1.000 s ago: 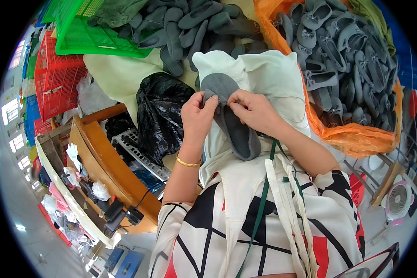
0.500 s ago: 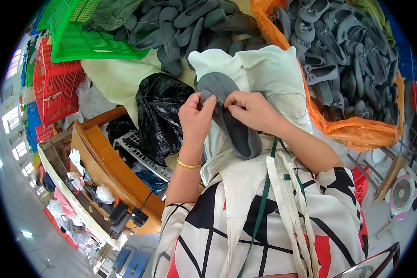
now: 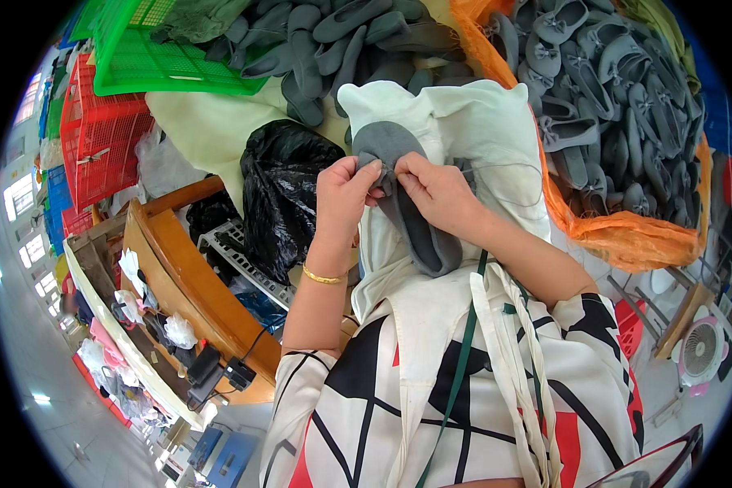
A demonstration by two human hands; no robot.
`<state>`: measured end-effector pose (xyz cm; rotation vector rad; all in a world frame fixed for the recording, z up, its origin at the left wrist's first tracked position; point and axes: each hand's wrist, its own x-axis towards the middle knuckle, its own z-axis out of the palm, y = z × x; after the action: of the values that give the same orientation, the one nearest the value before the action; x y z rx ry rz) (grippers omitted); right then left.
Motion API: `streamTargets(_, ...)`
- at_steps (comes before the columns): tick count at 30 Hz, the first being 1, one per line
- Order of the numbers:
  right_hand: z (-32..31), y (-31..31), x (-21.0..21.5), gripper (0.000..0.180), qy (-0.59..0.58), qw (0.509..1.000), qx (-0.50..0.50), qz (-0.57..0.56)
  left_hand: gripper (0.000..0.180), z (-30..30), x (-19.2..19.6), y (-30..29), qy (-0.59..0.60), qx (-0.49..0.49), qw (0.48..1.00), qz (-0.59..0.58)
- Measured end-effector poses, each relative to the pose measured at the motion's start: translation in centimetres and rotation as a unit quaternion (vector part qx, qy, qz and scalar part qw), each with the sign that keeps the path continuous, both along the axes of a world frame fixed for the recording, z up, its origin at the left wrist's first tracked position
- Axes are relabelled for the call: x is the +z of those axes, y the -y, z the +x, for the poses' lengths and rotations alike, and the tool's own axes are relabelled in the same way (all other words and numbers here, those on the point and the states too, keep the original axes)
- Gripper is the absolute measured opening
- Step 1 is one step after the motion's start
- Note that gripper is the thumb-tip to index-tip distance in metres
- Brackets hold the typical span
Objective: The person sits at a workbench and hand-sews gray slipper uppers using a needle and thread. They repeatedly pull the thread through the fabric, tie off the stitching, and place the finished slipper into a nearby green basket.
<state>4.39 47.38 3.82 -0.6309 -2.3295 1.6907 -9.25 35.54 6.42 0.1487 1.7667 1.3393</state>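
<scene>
A grey fabric slip-on shoe (image 3: 395,138) lies on the white cloth (image 3: 492,122) over my lap, toe pointing away. My left hand (image 3: 348,195) is closed, thumb and fingers pinching the shoe's upper at the left edge of its opening, behind the toe. Against it, my right hand (image 3: 441,193) is also closed, fingertips pressed together at the same edge. Whatever is in the right fingertips is hidden. A thin grey thread (image 3: 508,166) loops over the cloth to the right of that hand.
Grey shoes (image 3: 305,69) are heaped beyond the cloth beside a green basket (image 3: 179,81). An orange sack (image 3: 626,246) at the right holds many bowed grey shoes. A black plastic bag (image 3: 289,183), wooden desk (image 3: 195,285) and red crate (image 3: 102,134) stand left; a fan (image 3: 702,350) stands right.
My right hand has moved slightly left, so its fingertips now meet the left ones at the shoe. A thin shiny sliver seen between the hands before is now hidden.
</scene>
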Motion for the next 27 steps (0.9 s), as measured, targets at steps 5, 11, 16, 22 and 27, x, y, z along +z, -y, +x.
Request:
streamTargets(5,-0.3,-0.9,0.2,0.006,0.002,0.995,0.029,0.098,0.014,-0.3,0.0,0.2,0.012,-0.014,1.000,0.016)
streamTargets(11,-0.3,-2.7,0.5,0.008,-0.016,0.989,0.080,0.123,0.013,-0.6,0.3,0.2,0.018,-0.024,0.999,0.022)
streamTargets(16,-0.6,-3.5,1.1,0.007,-0.023,0.987,0.108,0.115,0.013,-0.6,0.2,0.1,0.013,-0.027,0.999,0.032)
streamTargets(22,-0.7,-3.2,1.0,0.007,-0.022,0.993,0.093,0.076,0.013,-0.9,0.1,0.1,0.038,-0.031,0.998,0.028)
streamTargets(27,-0.6,-2.1,0.3,0.007,-0.026,0.995,0.063,0.072,0.013,-1.3,-0.8,0.4,0.107,-0.009,0.993,0.052)
